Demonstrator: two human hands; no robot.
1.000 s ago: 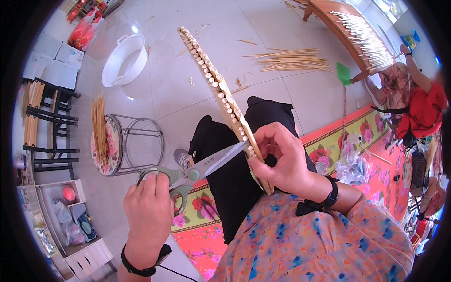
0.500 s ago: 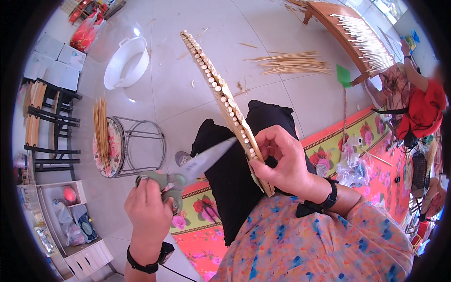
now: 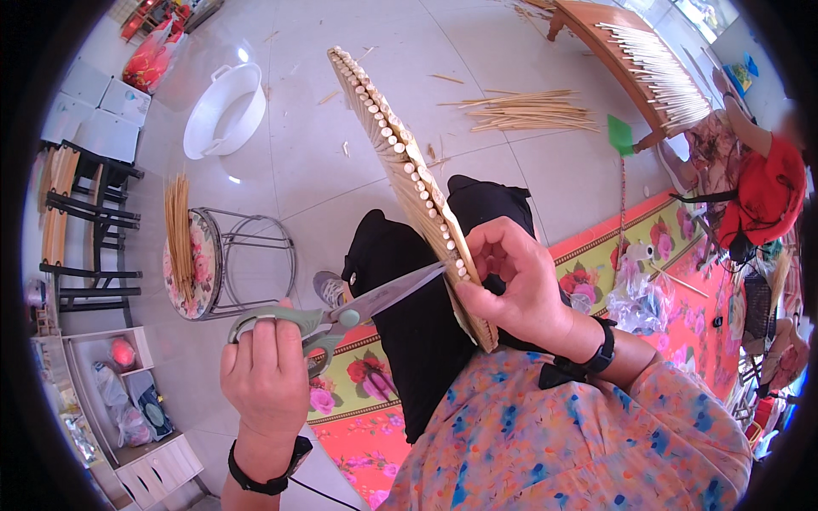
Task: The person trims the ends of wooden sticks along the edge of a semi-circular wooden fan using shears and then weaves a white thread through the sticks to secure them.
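A pair of scissors point(image 3: 375, 300) with grey-green handles is gripped in my left hand point(image 3: 268, 370), its fingers curled through the loops. The blade tips touch, or nearly touch, the side of a long row of thin pale sticks point(image 3: 409, 175) bound side by side, with their round cut ends facing up. That bundle stands tilted above my lap, its far end leaning left. My right hand point(image 3: 515, 281) pinches its near end between thumb and fingers. The lower end of the bundle rests against my patterned clothing point(image 3: 562, 417).
A stool point(image 3: 194, 264) with loose sticks on top stands left, beyond it a white basin point(image 3: 226, 111). More sticks point(image 3: 528, 112) lie on the floor. At the far right, sticks cover a wooden bench point(image 3: 596, 60) beside a person in red point(image 3: 763, 192). A floral mat point(image 3: 665, 281) spreads right.
My left hand has shifted slightly left and down, and the scissors now point with their tips at the bundle's edge. The bundle has turned a little, showing more of its left side.
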